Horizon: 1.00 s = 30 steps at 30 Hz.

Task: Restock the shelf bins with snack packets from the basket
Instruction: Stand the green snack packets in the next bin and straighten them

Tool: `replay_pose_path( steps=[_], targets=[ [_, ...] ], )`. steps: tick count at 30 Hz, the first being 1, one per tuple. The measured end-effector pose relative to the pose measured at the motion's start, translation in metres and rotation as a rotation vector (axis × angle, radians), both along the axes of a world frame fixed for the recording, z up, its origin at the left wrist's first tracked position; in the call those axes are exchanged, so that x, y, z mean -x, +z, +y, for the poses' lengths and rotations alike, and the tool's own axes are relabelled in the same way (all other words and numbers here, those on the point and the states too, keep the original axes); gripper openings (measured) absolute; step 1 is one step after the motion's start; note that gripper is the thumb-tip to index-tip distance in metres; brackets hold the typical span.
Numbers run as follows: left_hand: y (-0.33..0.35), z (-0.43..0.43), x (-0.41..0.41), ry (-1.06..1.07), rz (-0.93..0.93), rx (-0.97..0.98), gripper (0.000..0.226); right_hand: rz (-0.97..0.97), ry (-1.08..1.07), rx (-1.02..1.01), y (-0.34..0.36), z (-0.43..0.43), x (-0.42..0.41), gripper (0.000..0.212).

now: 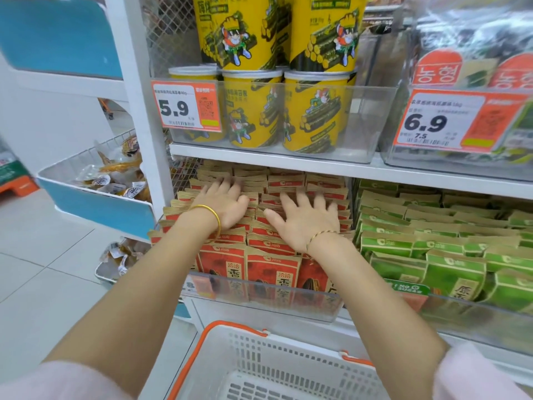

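Red and brown snack packets [271, 269] stand in tight rows inside a clear shelf bin [259, 301] on the lower shelf. My left hand [223, 204] lies flat on the packet tops at the bin's left, fingers spread. My right hand [305, 219] presses flat on the tops in the middle, fingers spread too. Neither hand holds a packet. Below my arms stands a white basket [259, 368] with orange handles; the part of its inside that I see holds no packets.
Green packets [438, 255] fill the bin to the right. The upper shelf carries yellow canisters [311, 111] and seaweed packs behind price tags 5.9 and 6.9. At left, a blue and white rack [95, 203] holds loose wrapped snacks above a tiled floor.
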<state>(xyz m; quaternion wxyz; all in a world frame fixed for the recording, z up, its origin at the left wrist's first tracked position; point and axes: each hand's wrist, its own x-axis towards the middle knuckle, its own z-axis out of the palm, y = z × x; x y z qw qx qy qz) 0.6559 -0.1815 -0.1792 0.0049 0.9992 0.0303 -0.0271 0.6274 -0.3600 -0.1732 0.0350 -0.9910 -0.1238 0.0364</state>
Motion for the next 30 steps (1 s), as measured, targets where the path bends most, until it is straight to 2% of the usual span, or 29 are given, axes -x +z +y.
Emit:
replay_pose_path(
  steps=[6, 9, 12, 22, 26, 28, 30],
  targets=[
    [0.011, -0.006, 0.011, 0.016, 0.016, 0.039, 0.055, 0.042, -0.015, -0.014, 0.001, -0.004, -0.002, 0.065],
    [0.022, -0.001, 0.038, 0.035, 0.076, 0.066, 0.054, -0.061, -0.009, -0.042, 0.002, -0.004, 0.006, 0.065],
    [0.012, -0.004, 0.064, 0.022, 0.085, 0.032, 0.052, -0.108, 0.098, -0.08, -0.003, 0.004, 0.028, 0.066],
    [-0.005, -0.01, 0.071, -0.025, -0.043, -0.014, 0.052, -0.059, 0.12, -0.022, -0.009, 0.006, 0.032, 0.06],
    [-0.001, -0.007, 0.073, -0.053, -0.131, 0.116, 0.053, -0.034, 0.117, -0.037, -0.004, 0.002, 0.03, 0.059],
    [-0.001, 0.003, 0.077, 0.014, -0.257, 0.165, 0.054, -0.039, 0.119, -0.029, -0.004, 0.002, 0.031, 0.06],
    [-0.004, 0.014, 0.079, 0.181, -0.282, 0.12, 0.055, -0.04, 0.124, -0.031, -0.005, 0.002, 0.033, 0.06]
  ],
)
